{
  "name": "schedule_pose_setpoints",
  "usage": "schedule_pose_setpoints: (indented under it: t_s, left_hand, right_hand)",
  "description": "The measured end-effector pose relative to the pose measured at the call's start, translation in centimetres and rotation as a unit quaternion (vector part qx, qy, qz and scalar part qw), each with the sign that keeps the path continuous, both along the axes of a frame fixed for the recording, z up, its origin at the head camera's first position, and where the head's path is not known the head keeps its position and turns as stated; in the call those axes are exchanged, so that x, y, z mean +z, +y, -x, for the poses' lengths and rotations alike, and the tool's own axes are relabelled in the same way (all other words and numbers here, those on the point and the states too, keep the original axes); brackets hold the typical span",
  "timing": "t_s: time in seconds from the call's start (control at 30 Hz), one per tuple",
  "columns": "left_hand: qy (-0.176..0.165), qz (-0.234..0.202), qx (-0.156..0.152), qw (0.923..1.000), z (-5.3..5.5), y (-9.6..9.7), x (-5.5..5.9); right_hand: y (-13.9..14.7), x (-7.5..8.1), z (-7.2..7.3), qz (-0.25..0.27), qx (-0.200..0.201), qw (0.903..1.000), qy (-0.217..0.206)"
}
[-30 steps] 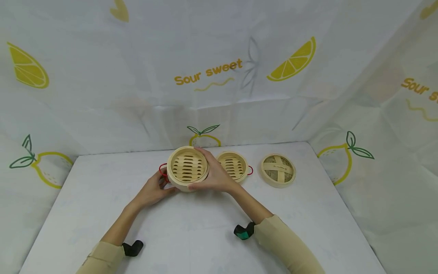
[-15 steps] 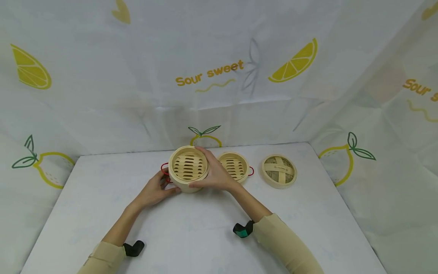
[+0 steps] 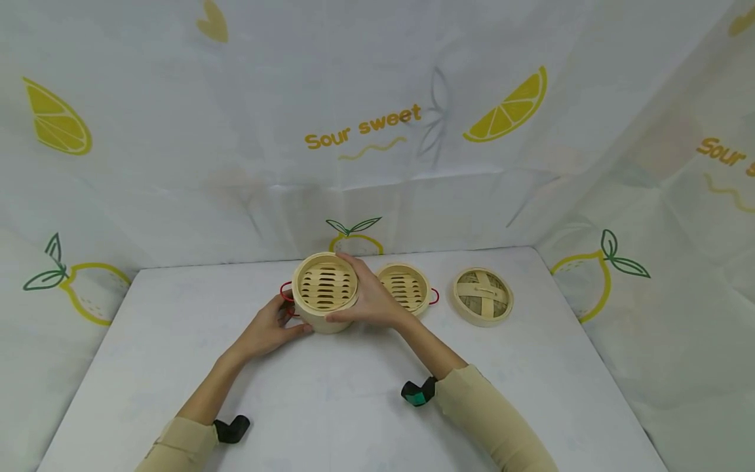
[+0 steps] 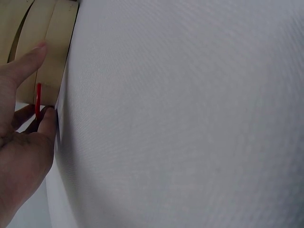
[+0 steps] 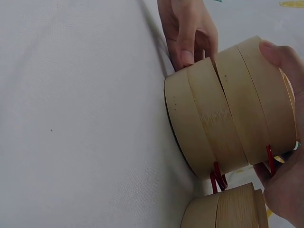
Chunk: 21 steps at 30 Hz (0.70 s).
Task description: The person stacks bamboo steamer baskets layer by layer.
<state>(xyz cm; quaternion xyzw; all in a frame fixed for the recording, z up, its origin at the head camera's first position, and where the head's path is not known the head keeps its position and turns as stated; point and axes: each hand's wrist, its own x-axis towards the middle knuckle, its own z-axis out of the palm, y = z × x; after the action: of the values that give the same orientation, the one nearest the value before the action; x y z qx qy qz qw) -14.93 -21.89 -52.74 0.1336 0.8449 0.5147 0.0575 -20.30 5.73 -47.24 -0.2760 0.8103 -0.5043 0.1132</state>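
Two round bamboo steamer baskets stand stacked left of the table's middle. In the head view my right hand (image 3: 373, 300) grips the slatted upper basket (image 3: 326, 287) from its right side, thumb in front and fingers behind. My left hand (image 3: 268, 328) holds the lower basket (image 5: 199, 118) low on its left side. The left wrist view has its thumb (image 4: 31, 61) on the wall and other fingers near a red handle (image 4: 38, 99). A thin wedge-shaped gap parts the two baskets on the left hand's side in the right wrist view. Some fingers are hidden behind the baskets.
Just right of the stack, partly behind my right hand, stands another steamer basket (image 3: 407, 288) with a red handle. Farther right lies a woven bamboo lid (image 3: 483, 296). A white lemon-print cloth (image 3: 265, 216) hangs behind the white table (image 3: 330, 413).
The head view has shifted very slightly. Both hands keep their hold on the stacked baskets, with hardly any other visible movement.
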Motion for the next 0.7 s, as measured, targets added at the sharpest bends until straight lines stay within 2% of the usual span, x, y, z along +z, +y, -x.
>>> schedule_pose_setpoints:
  t_s: [0.37,0.7]
  left_hand:
    - [0.004,0.018,0.002,0.9998,-0.01,-0.05,0.00]
    - [-0.001,0.016,0.002,0.9999,0.14,-0.13,-0.23]
  right_hand:
    - [-0.15,-0.13,0.48,-0.017,0.008,0.9998,0.002]
    - [-0.55,-0.28,0.96,-0.024,0.011,0.9996,-0.011]
